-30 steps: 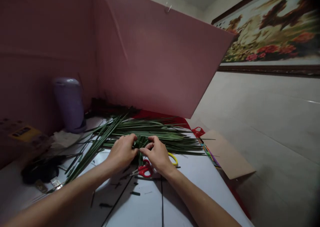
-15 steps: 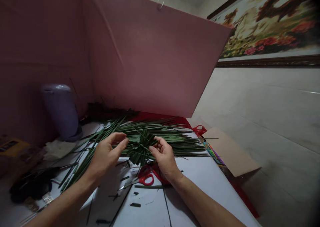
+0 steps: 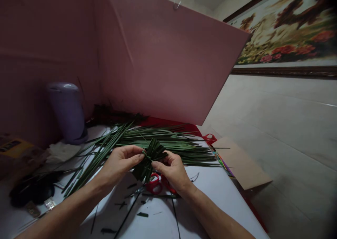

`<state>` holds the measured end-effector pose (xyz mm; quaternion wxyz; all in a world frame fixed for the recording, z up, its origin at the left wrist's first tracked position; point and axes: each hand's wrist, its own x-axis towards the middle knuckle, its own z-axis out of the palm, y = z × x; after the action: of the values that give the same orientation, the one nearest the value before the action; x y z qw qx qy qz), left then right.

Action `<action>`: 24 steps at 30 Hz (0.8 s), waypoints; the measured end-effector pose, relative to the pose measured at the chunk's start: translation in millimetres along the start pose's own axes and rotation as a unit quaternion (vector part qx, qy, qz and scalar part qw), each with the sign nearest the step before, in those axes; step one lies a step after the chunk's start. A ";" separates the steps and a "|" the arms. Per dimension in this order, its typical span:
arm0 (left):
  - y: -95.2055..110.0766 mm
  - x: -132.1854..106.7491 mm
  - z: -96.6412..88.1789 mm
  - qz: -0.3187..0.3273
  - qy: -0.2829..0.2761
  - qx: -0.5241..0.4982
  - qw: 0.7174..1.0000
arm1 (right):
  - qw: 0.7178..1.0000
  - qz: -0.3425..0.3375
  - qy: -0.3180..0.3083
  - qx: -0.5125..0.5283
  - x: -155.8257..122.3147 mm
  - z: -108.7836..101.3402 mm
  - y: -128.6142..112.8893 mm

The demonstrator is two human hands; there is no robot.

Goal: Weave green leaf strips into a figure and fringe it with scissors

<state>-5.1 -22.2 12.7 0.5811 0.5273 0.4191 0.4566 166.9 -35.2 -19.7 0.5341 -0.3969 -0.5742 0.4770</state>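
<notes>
Table (image 3: 210,197) with purple canister (image 3: 67,111); hands (image 3: 119,161) (image 3: 173,168) pinch woven leaves (image 3: 152,154).

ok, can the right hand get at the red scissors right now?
Probably yes: the red scissors lie on the table just under the right hand, nothing covering them. But that hand is pinching the folded leaf piece.

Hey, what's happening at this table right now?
A person holds a folded leaf piece in the air between both hands: the left hand pinches its left side, the right hand its right. Just below lie red scissors on the white table, with leaf offcuts scattered around. Behind the hands a pile of long green leaves lies across the table, and a purple container stands at the back left.
</notes>
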 end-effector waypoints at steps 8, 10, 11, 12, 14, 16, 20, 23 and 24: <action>-3.0 6.1 -4.6 0.072 0.101 0.013 0.992 | 0.992 0.008 0.070 0.102 4.6 -1.7 -3.5; -5.0 10.2 -7.0 0.111 0.193 -0.008 0.975 | 0.988 0.007 0.122 0.099 5.4 -3.7 -4.3; -5.8 11.4 -7.3 0.113 0.223 -0.025 0.968 | 0.985 0.006 0.139 0.099 5.6 -4.4 -4.2; -6.3 11.7 -6.8 0.103 0.239 -0.042 0.965 | 0.984 0.003 0.150 0.101 5.6 -4.6 -3.9; -6.4 9.6 -4.2 0.057 0.236 -0.060 0.968 | 0.981 -0.001 0.162 0.104 5.1 -4.1 -3.1; -5.3 5.1 -0.7 0.017 0.198 -0.079 0.977 | 0.978 -0.002 0.177 0.111 4.3 -2.5 -2.6; -2.8 -2.7 5.0 -0.018 0.091 -0.169 0.981 | 0.966 0.002 0.208 0.153 1.9 1.2 -3.7; -3.4 -5.4 9.6 -0.044 0.033 -0.216 0.975 | 0.963 0.017 0.195 0.184 -0.8 4.4 -4.8; -4.3 -6.2 11.5 -0.046 0.016 -0.220 0.974 | 0.965 0.022 0.185 0.185 -2.1 5.7 -5.0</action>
<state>5.0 -31.0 9.5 0.6966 0.3597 0.3414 0.5185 161.8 -39.1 -15.2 0.6846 -0.3853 -0.3578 0.5048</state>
